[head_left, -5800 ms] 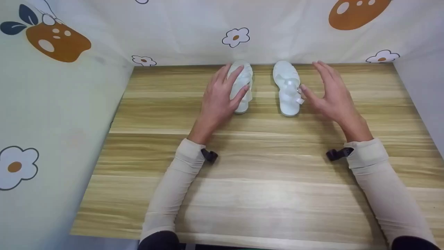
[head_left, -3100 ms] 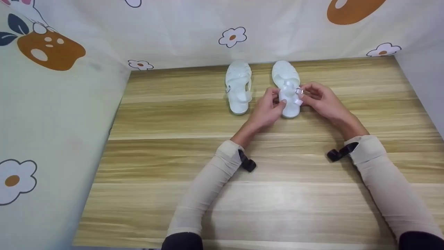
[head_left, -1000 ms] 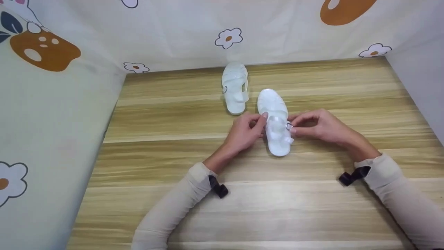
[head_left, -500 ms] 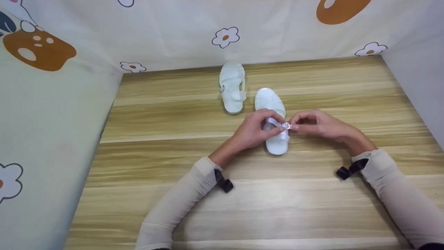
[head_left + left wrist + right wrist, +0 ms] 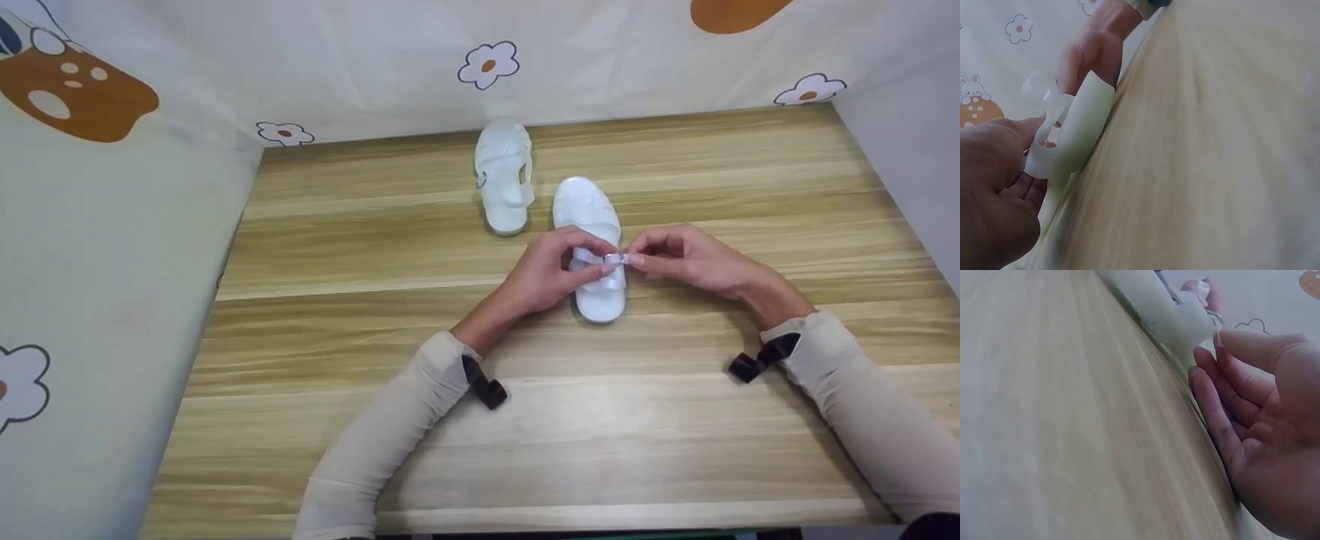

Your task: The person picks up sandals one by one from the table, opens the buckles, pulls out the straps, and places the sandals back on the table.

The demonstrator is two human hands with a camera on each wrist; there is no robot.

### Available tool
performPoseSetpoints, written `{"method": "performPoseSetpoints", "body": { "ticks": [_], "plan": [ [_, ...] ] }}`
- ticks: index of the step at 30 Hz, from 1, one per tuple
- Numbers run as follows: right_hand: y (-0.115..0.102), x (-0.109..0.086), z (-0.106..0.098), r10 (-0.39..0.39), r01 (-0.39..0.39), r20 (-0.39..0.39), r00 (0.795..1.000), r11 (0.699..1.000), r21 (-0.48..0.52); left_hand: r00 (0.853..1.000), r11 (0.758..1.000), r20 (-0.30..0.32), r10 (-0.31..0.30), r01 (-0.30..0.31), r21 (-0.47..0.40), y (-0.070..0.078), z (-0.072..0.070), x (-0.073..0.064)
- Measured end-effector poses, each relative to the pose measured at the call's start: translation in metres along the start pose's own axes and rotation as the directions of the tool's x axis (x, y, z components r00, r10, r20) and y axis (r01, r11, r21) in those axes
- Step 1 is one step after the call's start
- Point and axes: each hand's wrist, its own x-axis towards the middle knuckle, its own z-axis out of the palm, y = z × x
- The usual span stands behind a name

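Note:
A pale white jelly sandal [image 5: 586,202] lies on the table, toe toward the wall, with its strap drawn across to a small metal buckle [image 5: 613,259]. My left hand [image 5: 544,274] reaches over the sandal, thumb and index finger pinching the strap beside the buckle. From the other side my right hand [image 5: 701,262] pinches the whitish strap end with thumb and index finger. In the right wrist view the right thumb [image 5: 1258,349] presses on that strap end. The left wrist view shows the sandal's heel [image 5: 1092,104] close up. Fingers partly hide the buckle.
A matching sandal [image 5: 504,176] lies further back to the left, near the wall, its strap unfastened. The wood-grain table [image 5: 600,435] meets a flower-printed cloth wall [image 5: 390,67] at the back. More cloth stands at both sides.
The right-hand sandal has come from the wall toward the person. My left hand has moved from its side onto the strap, bringing it to the buckle. My right hand has shifted to the strap end.

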Motion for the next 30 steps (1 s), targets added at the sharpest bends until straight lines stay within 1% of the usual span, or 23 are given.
{"method": "performPoseSetpoints", "body": {
  "ticks": [5,8,11,16,21,26,30],
  "plan": [
    [-0.0018,0.0057,0.0034,-0.02,0.018,0.041,0.999,0.999,0.048,1.0,1.0,-0.014,-0.003,0.003,0.004,-0.0032,-0.0005,0.0007],
    [-0.0011,0.0072,0.0048,-0.02,0.015,0.059,0.998,0.996,0.086,1.0,1.0,-0.028,-0.005,0.005,0.017,-0.0044,-0.0004,0.0006],
    [-0.0009,0.0062,0.0053,-0.004,-0.005,0.071,0.997,0.992,0.128,0.999,0.999,-0.03,0.009,-0.008,0.035,-0.0037,-0.0002,0.0006],
    [-0.0031,0.0026,0.0047,0.011,-0.029,0.102,0.995,0.983,0.18,0.999,0.998,-0.013,0.039,-0.039,0.046,-0.001,0.0002,-0.0003],
    [-0.0051,0.0017,0.0051,0.025,-0.044,0.106,0.994,0.982,0.185,0.998,0.997,-0.014,0.057,-0.056,0.054,0.0006,0.0009,-0.0007],
    [-0.0056,0.0031,0.005,0.033,-0.05,0.104,0.994,0.984,0.168,0.999,0.997,-0.022,0.04,-0.038,0.072,0.001,0.0015,0.0011],
    [-0.0044,0.0032,0.0037,0.061,-0.077,0.107,0.992,0.986,0.146,1.0,0.997,-0.012,0.023,-0.022,0.077,0.0012,0.0011,0.0015]
  ]
}}
